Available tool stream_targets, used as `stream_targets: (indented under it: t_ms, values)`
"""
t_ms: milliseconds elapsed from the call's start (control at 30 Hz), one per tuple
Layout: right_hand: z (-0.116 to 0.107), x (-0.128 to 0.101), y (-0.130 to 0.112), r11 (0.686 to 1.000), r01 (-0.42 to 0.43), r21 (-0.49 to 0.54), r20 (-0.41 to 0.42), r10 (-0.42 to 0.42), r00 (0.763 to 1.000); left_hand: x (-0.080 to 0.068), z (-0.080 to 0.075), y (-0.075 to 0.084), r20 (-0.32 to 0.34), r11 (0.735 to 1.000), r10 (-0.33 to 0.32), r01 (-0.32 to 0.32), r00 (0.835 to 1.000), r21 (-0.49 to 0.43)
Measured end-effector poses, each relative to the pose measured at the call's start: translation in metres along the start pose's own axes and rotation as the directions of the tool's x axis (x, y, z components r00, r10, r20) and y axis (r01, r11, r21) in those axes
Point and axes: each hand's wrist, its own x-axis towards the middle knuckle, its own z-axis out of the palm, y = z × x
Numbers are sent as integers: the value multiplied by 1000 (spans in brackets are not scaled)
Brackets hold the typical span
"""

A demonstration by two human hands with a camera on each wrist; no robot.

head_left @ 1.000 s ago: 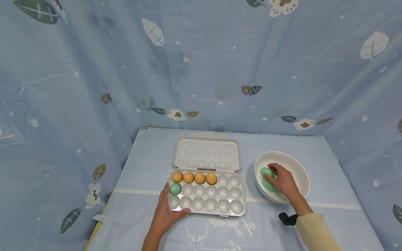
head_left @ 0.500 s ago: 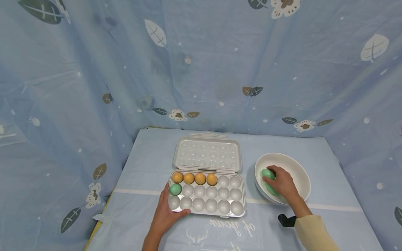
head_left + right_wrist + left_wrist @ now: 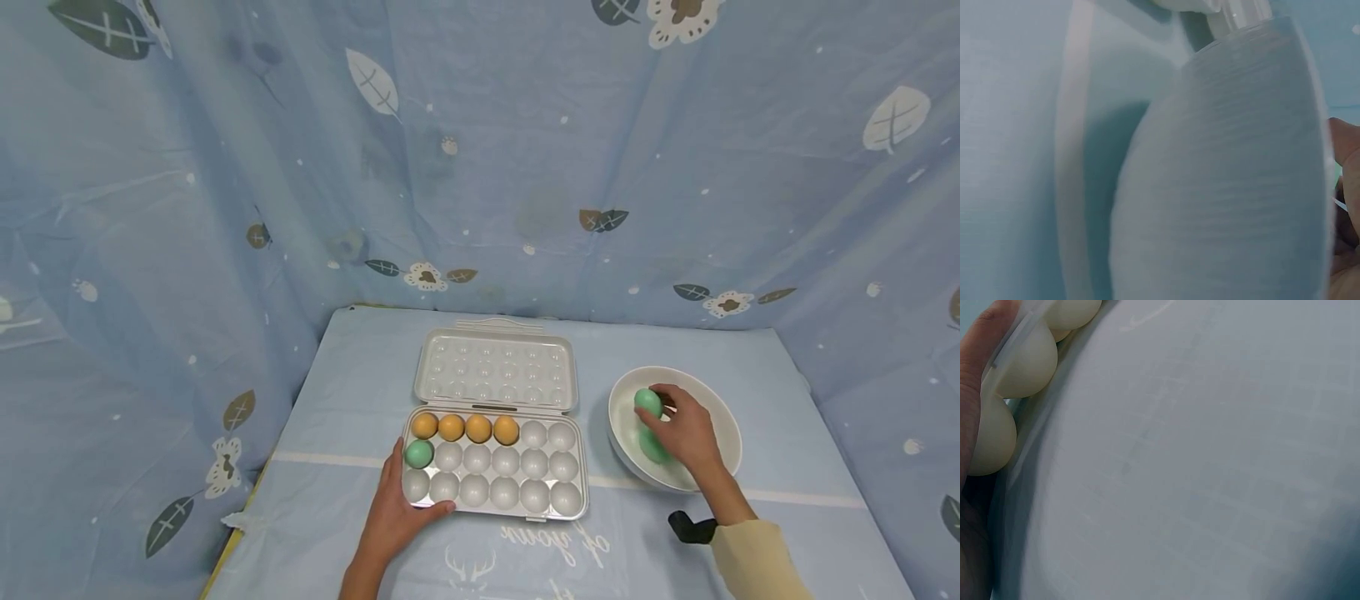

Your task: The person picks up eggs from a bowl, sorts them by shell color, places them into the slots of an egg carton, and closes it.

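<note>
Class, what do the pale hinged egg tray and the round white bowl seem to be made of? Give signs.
Pale hinged egg tray: probably thin moulded plastic, glossy; highlights dot its rounded cups.
Round white bowl: smooth with a soft sheen, perhaps plastic; fine lines streak its outer wall in the right wrist view, though ceramic stays possible.

Tray [image 3: 491,472] left of bowl [image 3: 621,425], lid [image 3: 497,369] behind tray, eggs [image 3: 478,428] in tray and bowl

Right hand [image 3: 686,432] pinches green ball [image 3: 647,403] at white bowl [image 3: 723,412]; left hand [image 3: 396,507] touches egg tray [image 3: 505,491], lid [image 3: 495,368] open.
Tray: four orange balls [image 3: 478,428], back row; second green ball [image 3: 418,453], middle row, far left. Third green ball [image 3: 653,450] in bowl.
</note>
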Motion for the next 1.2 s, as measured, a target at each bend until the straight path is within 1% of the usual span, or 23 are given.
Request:
stream_targets:
  t_ms: [167,333,467,667,933,1200]
  values:
    - [-6,2,-12,1000,15,20,-48,-14,999,0,0,1,4,1000,-4,4,1000,-8]
    - [-9,5,-22,999,45,27,-67,-44,997,1,-1,1,10,1000,-5,5,1000,-23]
    - [-10,6,-30,996,69,56,-79,-64,995,1,-1,1,15,1000,-6,6,1000,-19]
    - [-7,8,-42,990,111,84,-106,-102,989,1,-1,0,16,1000,-6,6,1000,-20]
    - [0,9,-58,981,151,124,-115,-136,984,1,0,-1,14,1000,-2,2,1000,22]
    - [12,10,-74,952,220,215,-144,-192,971,0,1,-2,-5,1000,9,-9,1000,17]
